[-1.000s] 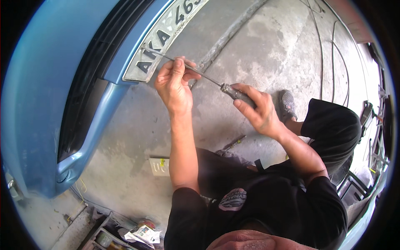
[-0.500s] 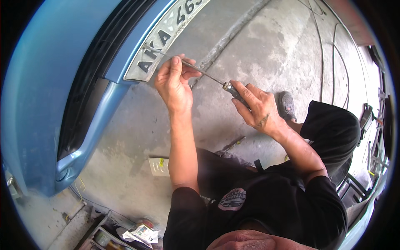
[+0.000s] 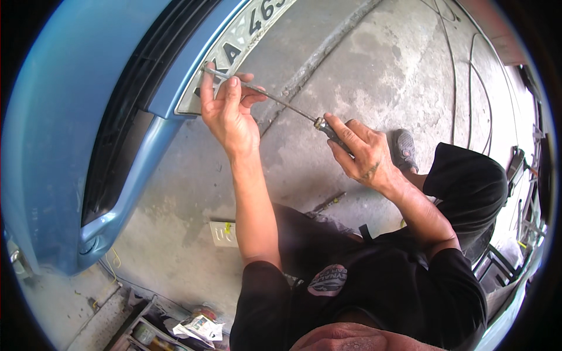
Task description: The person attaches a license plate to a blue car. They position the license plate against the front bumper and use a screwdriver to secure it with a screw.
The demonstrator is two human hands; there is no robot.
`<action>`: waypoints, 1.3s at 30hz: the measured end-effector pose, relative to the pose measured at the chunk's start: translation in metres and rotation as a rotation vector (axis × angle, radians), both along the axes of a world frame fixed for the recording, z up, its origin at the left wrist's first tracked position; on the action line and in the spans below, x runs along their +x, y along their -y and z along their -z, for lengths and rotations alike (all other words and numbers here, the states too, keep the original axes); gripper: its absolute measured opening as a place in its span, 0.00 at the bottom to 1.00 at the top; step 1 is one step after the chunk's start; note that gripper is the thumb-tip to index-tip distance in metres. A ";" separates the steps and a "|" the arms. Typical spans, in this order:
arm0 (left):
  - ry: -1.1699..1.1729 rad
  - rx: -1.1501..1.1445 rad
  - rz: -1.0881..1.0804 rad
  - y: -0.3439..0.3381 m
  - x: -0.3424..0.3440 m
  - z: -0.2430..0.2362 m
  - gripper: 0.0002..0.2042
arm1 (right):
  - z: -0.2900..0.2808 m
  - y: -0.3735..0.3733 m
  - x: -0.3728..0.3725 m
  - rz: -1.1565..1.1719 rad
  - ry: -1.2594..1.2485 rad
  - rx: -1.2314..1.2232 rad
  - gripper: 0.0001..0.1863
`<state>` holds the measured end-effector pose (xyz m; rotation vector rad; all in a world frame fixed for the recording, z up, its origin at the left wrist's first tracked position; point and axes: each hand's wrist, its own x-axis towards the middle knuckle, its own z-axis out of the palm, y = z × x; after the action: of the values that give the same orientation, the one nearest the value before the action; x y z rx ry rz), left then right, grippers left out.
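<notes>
In my right hand (image 3: 364, 153) I grip the dark handle of a long screwdriver (image 3: 291, 107), fingers wrapped round it. Its thin metal shaft slants up and left to a white number plate (image 3: 241, 35) with dark characters, and the tip meets the plate near its left end. Close to that tip, my left hand (image 3: 232, 111) steadies the shaft between thumb and fingers. The left index finger reaches up beside the tip and covers part of the plate. Behind the plate is the blue bumper (image 3: 167, 88) of a car.
A dark grille (image 3: 126, 114) runs along the bumper. On the concrete floor (image 3: 386, 64) lie dark hoses (image 3: 470, 88) and a pale slotted plate (image 3: 223, 234). A box of odds and ends (image 3: 143, 330) stands at lower left. My bent knee (image 3: 468, 187) is at right.
My left hand has slid up and left along the shaft, and its index finger now extends to the tip by the plate. My right hand and the screwdriver have hardly moved.
</notes>
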<state>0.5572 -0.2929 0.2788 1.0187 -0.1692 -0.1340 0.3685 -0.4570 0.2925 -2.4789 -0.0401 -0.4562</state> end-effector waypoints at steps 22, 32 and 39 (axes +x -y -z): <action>-0.013 0.016 -0.043 -0.001 0.005 0.002 0.28 | 0.008 0.017 0.002 0.020 -0.570 1.225 0.25; -0.019 0.012 -0.096 -0.002 0.004 0.001 0.27 | -0.001 0.002 0.002 -0.006 -0.586 1.115 0.24; -0.031 0.029 -0.136 0.001 0.005 -0.002 0.26 | 0.003 0.008 0.007 -0.065 -0.414 0.899 0.25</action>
<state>0.5617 -0.2935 0.2804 1.0533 -0.0698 -0.0285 0.3753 -0.4649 0.2891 -1.6283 0.2075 0.0842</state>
